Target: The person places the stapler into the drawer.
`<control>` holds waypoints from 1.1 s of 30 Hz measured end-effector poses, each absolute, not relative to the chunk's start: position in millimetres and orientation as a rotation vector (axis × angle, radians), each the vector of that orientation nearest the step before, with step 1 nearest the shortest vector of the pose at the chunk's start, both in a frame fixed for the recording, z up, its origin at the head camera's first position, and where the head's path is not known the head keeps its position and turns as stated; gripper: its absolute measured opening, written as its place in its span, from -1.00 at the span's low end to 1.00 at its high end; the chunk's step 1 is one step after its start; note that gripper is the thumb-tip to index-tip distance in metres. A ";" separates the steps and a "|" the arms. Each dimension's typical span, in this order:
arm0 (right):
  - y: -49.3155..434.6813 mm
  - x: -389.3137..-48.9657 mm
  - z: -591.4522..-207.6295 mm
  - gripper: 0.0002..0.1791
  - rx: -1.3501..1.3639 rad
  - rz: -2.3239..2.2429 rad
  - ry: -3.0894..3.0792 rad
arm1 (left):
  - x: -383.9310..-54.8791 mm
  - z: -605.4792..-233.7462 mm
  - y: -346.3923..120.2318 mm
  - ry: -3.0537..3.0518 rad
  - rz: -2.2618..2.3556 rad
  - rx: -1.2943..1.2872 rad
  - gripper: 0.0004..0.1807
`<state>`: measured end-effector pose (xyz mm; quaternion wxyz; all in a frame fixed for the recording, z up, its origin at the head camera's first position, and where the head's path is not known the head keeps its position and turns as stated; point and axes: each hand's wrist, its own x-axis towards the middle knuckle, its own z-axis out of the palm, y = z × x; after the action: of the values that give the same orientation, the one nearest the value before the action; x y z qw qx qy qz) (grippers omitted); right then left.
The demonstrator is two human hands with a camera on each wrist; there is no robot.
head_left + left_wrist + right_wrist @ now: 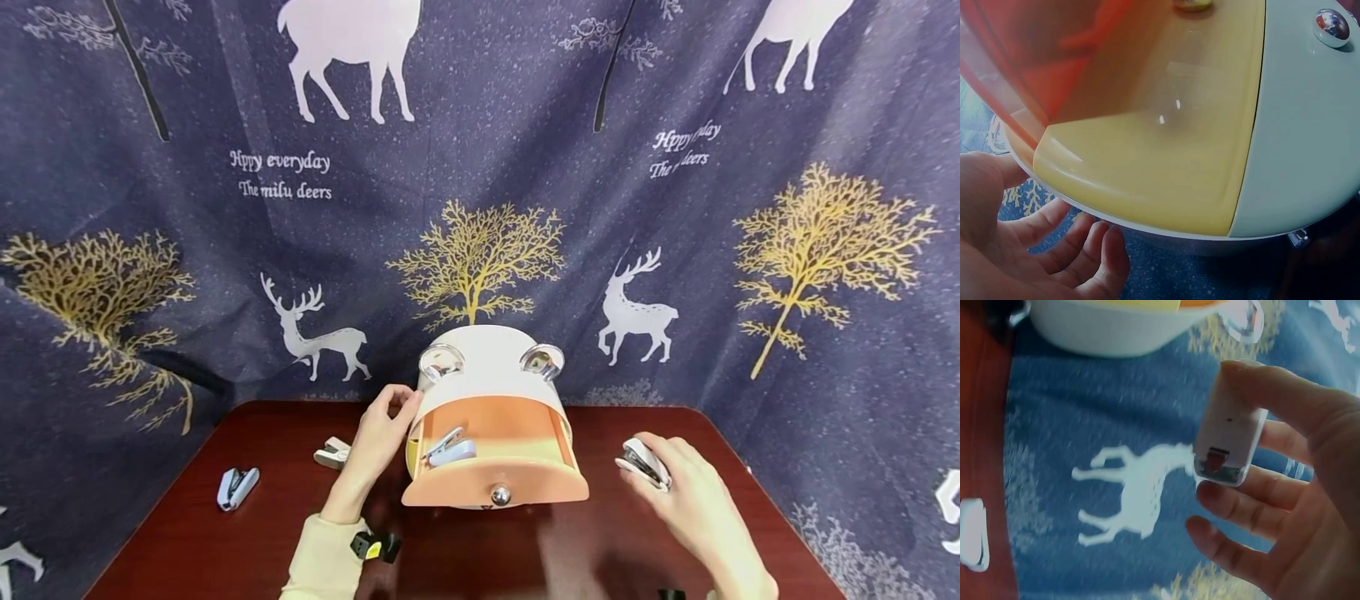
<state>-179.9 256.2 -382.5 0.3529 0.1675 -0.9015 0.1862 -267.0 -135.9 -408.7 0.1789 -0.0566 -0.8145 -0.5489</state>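
Note:
In the head view, a small rounded cabinet (487,379) with two shiny domes on top stands at the middle of the table. Its orange drawer (495,482) with a silver knob (501,495) is pulled out, and a light blue stapler (452,448) lies inside at the left. My left hand (386,433) is at the cabinet's left side; in the left wrist view its loosely bent fingers (1100,256) lie along the pale rim. At the right, my right hand (693,492) holds a white stapler (1229,428) between thumb and fingers, above the table.
On the table's left lie another light blue stapler (238,488) and a white stapler (332,452), partly behind my left forearm. A white object (972,534) rests on the table in the right wrist view. A patterned blue curtain (480,150) hangs behind the dark red table (300,500).

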 end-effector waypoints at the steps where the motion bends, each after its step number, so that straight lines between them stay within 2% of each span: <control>1: 251.8 -180.4 -379.7 -0.52 0.443 0.482 -2.327 | -267.2 -408.6 -135.4 -2.302 -1.554 -0.160 -0.63; 20: 182.6 -198.1 -317.6 -0.65 0.853 0.619 -2.381 | -267.6 -407.4 -133.8 -2.296 -1.548 -0.169 -0.64; 25: 166.7 -208.1 -309.2 -0.79 0.928 0.641 -2.513 | -267.1 -407.5 -134.3 -2.299 -1.544 -0.157 -0.64; 33: 149.4 -226.5 -307.4 -0.84 1.127 0.711 -2.638 | -266.4 -408.4 -134.4 -2.304 -1.544 -0.162 -0.64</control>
<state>-226.5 149.4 -307.4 0.0927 0.3797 -0.8887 0.2395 -266.4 -134.4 -408.4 0.1806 -0.0572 -0.8158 -0.5465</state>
